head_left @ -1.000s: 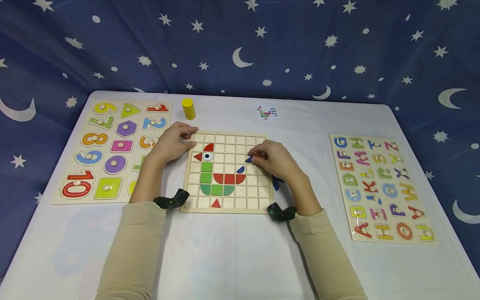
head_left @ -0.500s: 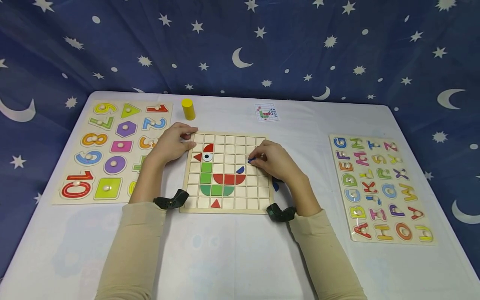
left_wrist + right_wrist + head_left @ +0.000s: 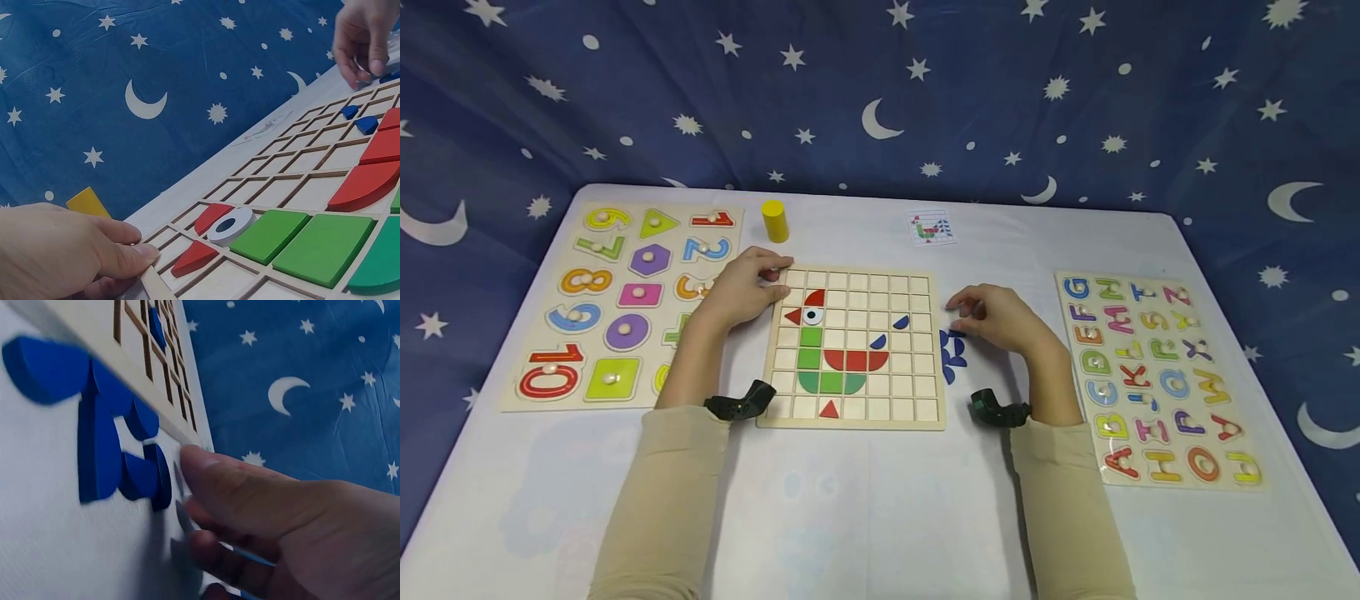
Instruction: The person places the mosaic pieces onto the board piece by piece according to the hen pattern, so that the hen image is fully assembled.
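Observation:
A wooden grid board (image 3: 850,428) carries a bird made of red, green and white pieces. Two small blue pieces sit in its cells: an upper one (image 3: 901,322) and a lower one (image 3: 878,342). My left hand (image 3: 737,290) grips the board's far left corner, thumb at the frame in the left wrist view. Off the board's right edge, my right hand (image 3: 996,317) holds nothing, fingers loosely bent. Right by its fingertips lies a cluster of blue pieces (image 3: 100,447), several of them, partly covered by the hand in the head view.
A number puzzle board (image 3: 561,275) lies on the left and a letter puzzle board (image 3: 1183,333) on the right. Behind the grid board are a yellow cylinder (image 3: 775,222) and a small card with a bird picture (image 3: 931,227). A starry blue cloth (image 3: 820,92) hangs behind the table.
My right hand has let go of a blue piece, which now lies in a grid cell, and has moved right to the blue cluster. My left hand stays on the corner.

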Motion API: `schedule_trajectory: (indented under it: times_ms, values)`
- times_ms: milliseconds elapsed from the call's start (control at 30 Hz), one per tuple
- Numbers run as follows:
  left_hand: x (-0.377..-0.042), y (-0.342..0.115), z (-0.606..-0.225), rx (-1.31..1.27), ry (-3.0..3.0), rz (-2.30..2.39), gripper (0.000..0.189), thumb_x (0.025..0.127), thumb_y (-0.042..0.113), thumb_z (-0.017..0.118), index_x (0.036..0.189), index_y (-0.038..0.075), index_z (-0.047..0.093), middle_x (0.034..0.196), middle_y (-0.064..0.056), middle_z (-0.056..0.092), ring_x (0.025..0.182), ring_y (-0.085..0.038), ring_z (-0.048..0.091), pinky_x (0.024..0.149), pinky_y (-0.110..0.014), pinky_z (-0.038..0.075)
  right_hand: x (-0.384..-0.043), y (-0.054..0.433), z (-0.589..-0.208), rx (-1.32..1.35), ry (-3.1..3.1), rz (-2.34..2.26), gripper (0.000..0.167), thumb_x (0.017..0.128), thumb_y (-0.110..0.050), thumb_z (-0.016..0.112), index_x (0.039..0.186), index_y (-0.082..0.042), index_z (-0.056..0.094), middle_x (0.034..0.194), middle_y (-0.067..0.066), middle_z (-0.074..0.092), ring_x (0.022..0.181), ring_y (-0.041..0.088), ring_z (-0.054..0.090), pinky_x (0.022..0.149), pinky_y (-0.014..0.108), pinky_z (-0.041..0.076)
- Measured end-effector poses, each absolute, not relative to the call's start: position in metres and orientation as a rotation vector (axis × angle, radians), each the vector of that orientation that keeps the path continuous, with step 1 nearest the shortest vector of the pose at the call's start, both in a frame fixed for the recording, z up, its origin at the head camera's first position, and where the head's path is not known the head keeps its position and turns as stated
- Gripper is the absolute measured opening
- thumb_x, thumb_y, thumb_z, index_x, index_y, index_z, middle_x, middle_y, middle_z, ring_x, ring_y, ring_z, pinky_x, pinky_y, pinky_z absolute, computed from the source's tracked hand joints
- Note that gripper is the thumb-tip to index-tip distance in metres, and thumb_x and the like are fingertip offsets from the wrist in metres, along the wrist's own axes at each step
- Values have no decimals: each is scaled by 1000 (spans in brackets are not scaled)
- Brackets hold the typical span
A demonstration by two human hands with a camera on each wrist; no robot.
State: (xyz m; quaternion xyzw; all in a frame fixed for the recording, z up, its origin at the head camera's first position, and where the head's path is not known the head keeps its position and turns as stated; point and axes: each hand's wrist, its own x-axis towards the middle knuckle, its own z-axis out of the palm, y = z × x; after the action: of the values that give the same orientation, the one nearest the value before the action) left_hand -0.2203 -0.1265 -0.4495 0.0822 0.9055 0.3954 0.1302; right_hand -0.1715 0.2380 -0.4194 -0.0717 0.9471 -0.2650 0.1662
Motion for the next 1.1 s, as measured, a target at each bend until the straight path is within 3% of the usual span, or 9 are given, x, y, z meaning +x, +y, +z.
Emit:
schedule_trajectory:
  times_ms: [133,567,733,933,1100]
  values:
    - [-220,-128,-451,237,2630,1151,46,91,10,62,136,10,53,126,-8,47,109,-24,44,100,-43,36,-171,244,-421,-208,2606,-761,28,81,-17,75,107,-12,67,88,5,55,83,20,49,73,32,40]
    - [-220,-129,-448,223,2632,1158,46,91,10,62,136,11,53,127,-8,47,110,-24,44,101,-43,36,-174,240,-421,-238,2624,-694,7,84,-15,72,88,-11,69,81,2,63,79,19,52,75,32,42]
    - [-221,-128,-448,227,2634,1158,46,91,10,62,136,10,53,127,-8,47,109,-24,44,101,-42,36,-174,243,-421,-266,2636,-714,6,87,-14,68,92,-11,68,83,3,62,80,19,53,76,32,42]
    - [-220,-129,-449,225,2621,1164,45,91,10,62,135,11,54,126,-7,47,108,-23,44,99,-41,36,-171,248,-421,-279,2575,-755,20,84,-6,70,103,-12,69,94,4,65,88,20,53,82,35,43]
    - [-220,-128,-449,238,2625,1168,45,90,9,62,135,10,54,127,-8,47,108,-24,45,99,-41,37,-171,248,-420,-277,2580,-749,17,84,-6,69,99,-12,70,92,3,65,86,20,53,82,34,44]
